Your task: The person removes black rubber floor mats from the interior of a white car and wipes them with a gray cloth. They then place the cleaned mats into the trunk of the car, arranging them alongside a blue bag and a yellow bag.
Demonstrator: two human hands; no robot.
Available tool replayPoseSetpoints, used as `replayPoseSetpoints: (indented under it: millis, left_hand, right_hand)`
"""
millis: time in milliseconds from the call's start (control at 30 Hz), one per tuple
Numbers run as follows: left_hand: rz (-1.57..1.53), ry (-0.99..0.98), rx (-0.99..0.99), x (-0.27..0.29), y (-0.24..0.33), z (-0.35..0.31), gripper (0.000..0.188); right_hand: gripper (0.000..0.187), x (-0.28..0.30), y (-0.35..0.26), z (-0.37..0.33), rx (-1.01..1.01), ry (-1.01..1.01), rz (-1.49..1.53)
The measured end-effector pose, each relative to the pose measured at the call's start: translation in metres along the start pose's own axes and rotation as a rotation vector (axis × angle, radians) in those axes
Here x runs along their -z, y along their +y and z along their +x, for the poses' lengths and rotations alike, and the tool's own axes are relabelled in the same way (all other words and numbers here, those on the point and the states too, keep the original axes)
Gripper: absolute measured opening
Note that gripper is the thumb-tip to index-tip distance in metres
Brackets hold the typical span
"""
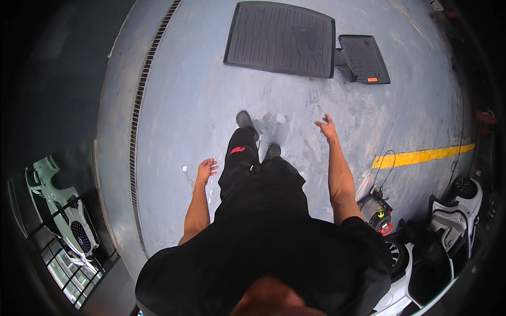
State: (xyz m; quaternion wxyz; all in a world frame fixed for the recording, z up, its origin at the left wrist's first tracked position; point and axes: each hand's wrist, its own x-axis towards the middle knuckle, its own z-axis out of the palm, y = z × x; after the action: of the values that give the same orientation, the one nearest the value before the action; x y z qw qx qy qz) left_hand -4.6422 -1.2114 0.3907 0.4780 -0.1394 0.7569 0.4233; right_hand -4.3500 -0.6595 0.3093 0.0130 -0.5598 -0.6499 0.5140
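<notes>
- Reading the clock from mid-view, with 12 straight ahead.
- See large dark mat (261, 42) lying flat at 12, ribs up, with a darker, wet-looking patch toward 1.
- See small dark mat (362, 57) also flat, between 1 and 2, with a dark narrow piece reaching toward the large one. Can't tell if joined or just touching.
- Done, as far as visible: both down flat on the grey floor (195, 105). Would call it between handling steps, judging by bare hands and a stride-like stance.
- Left: can't tell how much. Not lifted, not touched right now.
- Left hand (207, 169) near 9: holding nothing, fingers loosely curled and a little apart.
- Right hand (326, 126) near 2: also holding nothing, fingers spread fairly wide, well short of both mats.
- Labels: note orange label (372, 80) on the small mat's near edge. Can't make out any text at this size.
- Also note red mark (238, 150) on the dark trousers, just left of centre. Too small to read.
- Can't find other legible writing, including on the round machine (373, 208) at 4 or the white car (470, 210) beyond.
</notes>
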Motion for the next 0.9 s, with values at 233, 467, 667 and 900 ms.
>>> replayPoseSetpoints:
  millis: [233, 467, 667, 900]
  left_hand:
    - [0.112, 0.045, -0.016, -0.003, 0.125, 0.199, 0.039]
    - [0.351, 0.097, -0.238, -0.051, 0.282, 0.576, 0.042]
    - [0.84, 0.507, -0.527, -0.07, 0.319, 0.827, 0.058]
    - [0.625, 0.554, -0.609, -0.136, 0.3, 0.892, 0.034]
  right_hand:
    - [0.092, -0.055, -0.23, 0.23, 0.337, 0.05, -0.158]
    - [0.102, -0.159, -0.189, 0.494, 0.264, 0.04, -0.501]
    - [0.098, -0.214, -0.138, 0.763, 0.328, 0.211, -0.677]
    - [0.055, -0.253, -0.044, 0.851, 0.477, 0.692, -0.571]
